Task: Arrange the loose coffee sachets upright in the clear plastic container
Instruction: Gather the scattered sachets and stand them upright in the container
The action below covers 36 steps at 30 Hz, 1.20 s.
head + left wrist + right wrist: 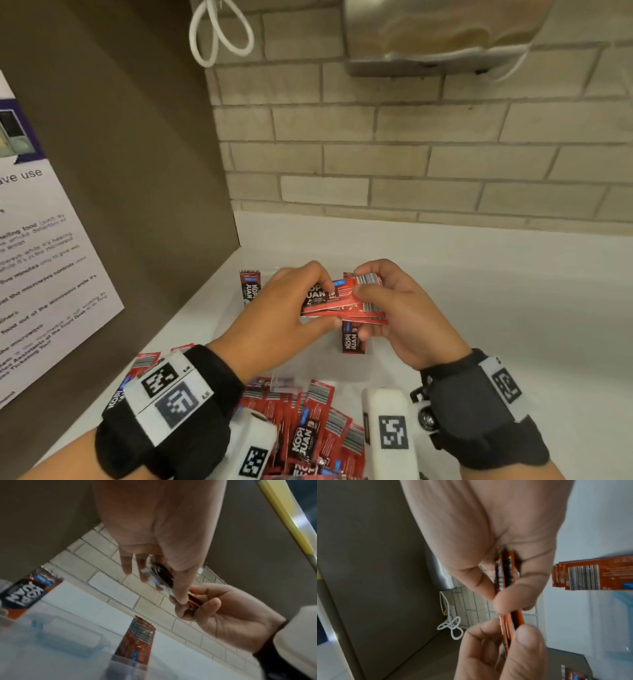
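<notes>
Both hands hold a small stack of red and black coffee sachets (346, 301) flat above the white counter. My left hand (329, 301) pinches the stack's left end between thumb and fingers. At the barcode end my right hand (363, 310) grips it. The wrist views show the stack edge-on (505, 574) between the fingertips. The clear plastic container (72, 639) with blue clips sits below the hands. Sachets stand upright in it: one at its left (250, 287), another under the right hand (352, 339). A loose pile of sachets (308, 428) lies near me between my wrists.
A brown cabinet panel (137, 171) with a paper notice (44, 274) rises on the left. Behind the counter (479, 291) is a tiled brick wall (411, 154), with a white cable loop (219, 34) and a metal appliance (445, 34) above.
</notes>
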Tool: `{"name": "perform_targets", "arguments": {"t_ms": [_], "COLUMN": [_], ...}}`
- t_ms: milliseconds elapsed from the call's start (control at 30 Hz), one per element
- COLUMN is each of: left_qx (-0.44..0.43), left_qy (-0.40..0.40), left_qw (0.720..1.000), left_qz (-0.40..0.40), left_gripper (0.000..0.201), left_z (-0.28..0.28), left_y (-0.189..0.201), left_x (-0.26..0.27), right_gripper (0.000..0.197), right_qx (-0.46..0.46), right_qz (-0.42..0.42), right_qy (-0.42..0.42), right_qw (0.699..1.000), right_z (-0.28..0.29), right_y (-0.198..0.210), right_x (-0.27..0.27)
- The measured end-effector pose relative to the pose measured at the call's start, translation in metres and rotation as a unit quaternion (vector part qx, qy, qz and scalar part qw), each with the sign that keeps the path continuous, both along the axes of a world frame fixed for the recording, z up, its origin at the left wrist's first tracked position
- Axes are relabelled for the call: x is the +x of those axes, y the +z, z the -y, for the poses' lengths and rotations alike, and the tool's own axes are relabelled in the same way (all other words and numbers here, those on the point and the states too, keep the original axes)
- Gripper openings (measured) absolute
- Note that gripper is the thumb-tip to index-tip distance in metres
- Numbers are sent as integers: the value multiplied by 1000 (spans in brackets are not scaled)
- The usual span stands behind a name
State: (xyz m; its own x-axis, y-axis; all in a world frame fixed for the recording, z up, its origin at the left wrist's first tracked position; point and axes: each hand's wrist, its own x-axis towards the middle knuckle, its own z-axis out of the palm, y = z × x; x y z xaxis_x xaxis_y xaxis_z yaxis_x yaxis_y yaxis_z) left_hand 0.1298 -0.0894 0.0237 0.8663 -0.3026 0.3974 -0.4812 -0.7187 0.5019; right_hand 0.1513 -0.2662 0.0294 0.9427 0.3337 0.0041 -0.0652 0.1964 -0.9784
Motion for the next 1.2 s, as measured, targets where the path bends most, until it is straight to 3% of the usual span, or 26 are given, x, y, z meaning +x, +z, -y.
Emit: {"name": "perform_targets", "arguments": {"t_ms": [167, 333, 400, 433, 533, 667, 733, 800, 867, 933, 967, 1067, 1200], "left_qx": [86, 176, 191, 194, 215, 261, 235, 204, 191, 180, 183, 180, 70], "left_qy": [-24, -12, -8, -1, 23, 28, 41, 63, 68, 62, 59, 29, -18], "left_qw": [996, 979, 974, 973, 971, 957, 966, 973, 977, 980, 979, 983, 984], "left_qz": [27, 105, 119, 121, 105, 121, 97, 90, 65, 61, 71, 4, -166], "left_gripper": [29, 28, 17, 23, 57, 43, 37, 34, 35, 40, 42, 52, 64], "left_z": [-4, -5, 0, 3, 11, 19, 21, 23, 26, 26, 26, 25, 18], "left_y": [4, 12, 15, 15, 9, -8, -14, -17, -19, -24, -27, -27, -24], "left_x": [-2, 6, 7, 9, 16, 24, 26, 26, 24, 25, 26, 27, 26], "right_gripper": [18, 21, 15, 10, 3, 20, 27, 33, 30, 24, 22, 19, 20], "right_qx": [-27, -9, -11, -9, -22, -137, -139, -71, 10, 33, 14, -83, -227], "right_qz": [18, 32, 31, 38, 98, 238, 241, 187, 117, 100, 116, 194, 264], "right_qy": [3, -12, -18, -26, -68, -142, -150, -124, -105, -112, -122, -127, -91], "right_qw": [999, 999, 999, 999, 993, 951, 949, 972, 988, 988, 986, 969, 933], "right_z": [-7, -4, -4, -5, -7, -9, -11, -14, -20, -24, -23, -13, -1], "right_y": [-3, -1, -2, -3, -7, -12, -14, -18, -22, -26, -27, -28, -35], "right_x": [-3, -3, -3, -3, -3, -1, -1, 0, 2, 3, 4, 9, 18]}}
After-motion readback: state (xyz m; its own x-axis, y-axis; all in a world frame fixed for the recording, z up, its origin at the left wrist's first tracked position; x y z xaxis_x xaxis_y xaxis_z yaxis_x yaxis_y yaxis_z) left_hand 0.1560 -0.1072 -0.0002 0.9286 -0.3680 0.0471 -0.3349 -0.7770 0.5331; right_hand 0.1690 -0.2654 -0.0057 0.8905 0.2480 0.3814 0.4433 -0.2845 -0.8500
